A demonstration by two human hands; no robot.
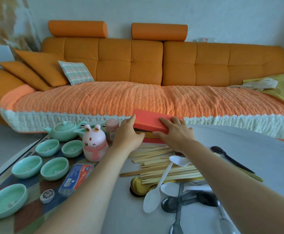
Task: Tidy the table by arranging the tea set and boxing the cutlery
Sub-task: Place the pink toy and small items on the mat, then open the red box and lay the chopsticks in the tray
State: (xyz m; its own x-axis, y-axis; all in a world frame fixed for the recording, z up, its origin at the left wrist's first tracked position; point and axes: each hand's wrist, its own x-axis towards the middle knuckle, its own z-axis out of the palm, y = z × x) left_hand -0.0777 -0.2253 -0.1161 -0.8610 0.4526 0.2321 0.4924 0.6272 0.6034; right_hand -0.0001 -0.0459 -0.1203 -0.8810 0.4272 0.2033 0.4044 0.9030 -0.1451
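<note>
A red box stands at the far edge of the table, its lid raised a little above the base. My left hand grips the lid's left end, thumb up over the top. My right hand holds the lid's right part, fingers over the top and thumb under its front edge. In front of the box lie several wooden chopsticks, white plastic spoons, a gold spoon, a black spoon and metal spoons. On the left stand a celadon teapot and several celadon cups.
A pink rabbit-shaped holder stands between the cups and my left arm. A floss-pick box and a small round tin lie on the patterned mat. A pink jar is behind. An orange sofa runs beyond the table.
</note>
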